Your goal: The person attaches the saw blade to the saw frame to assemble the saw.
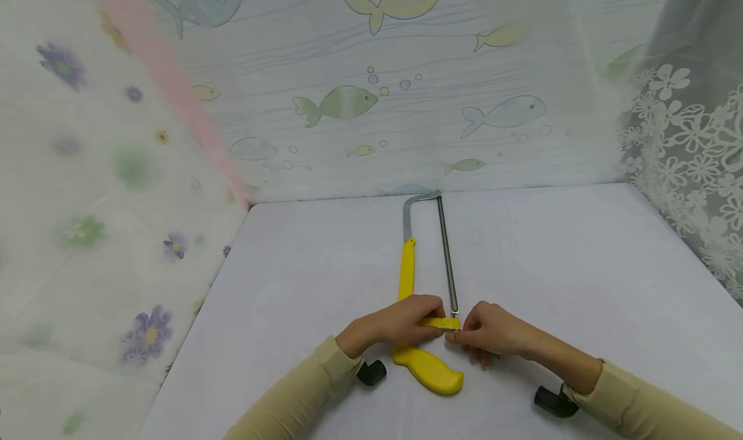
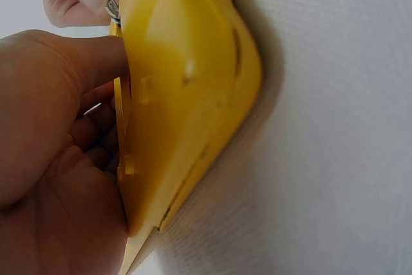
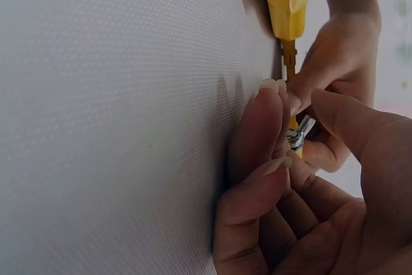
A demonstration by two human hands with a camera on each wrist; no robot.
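Observation:
A hacksaw (image 1: 408, 269) with a yellow handle (image 1: 432, 370) and grey metal frame lies on the white table, its blade (image 1: 447, 256) on the right side. My left hand (image 1: 406, 320) grips the yellow crosspiece (image 1: 444, 323) at the blade's near end, thumb on one side and fingers curled behind. At that same end my right hand (image 1: 493, 330) has its thumb and fingers bent around a small metal wing nut (image 3: 297, 137). The left wrist view shows a right-hand fingertip touching the wing nut (image 2: 113, 9).
The white-covered table (image 1: 313, 259) meets a fish-print curtain (image 1: 348, 104) at its back edge. A flower-print curtain (image 1: 104, 233) hangs on the left, a lace one (image 1: 696, 137) on the right. Black wrist devices (image 1: 374, 372) sit below both sleeves.

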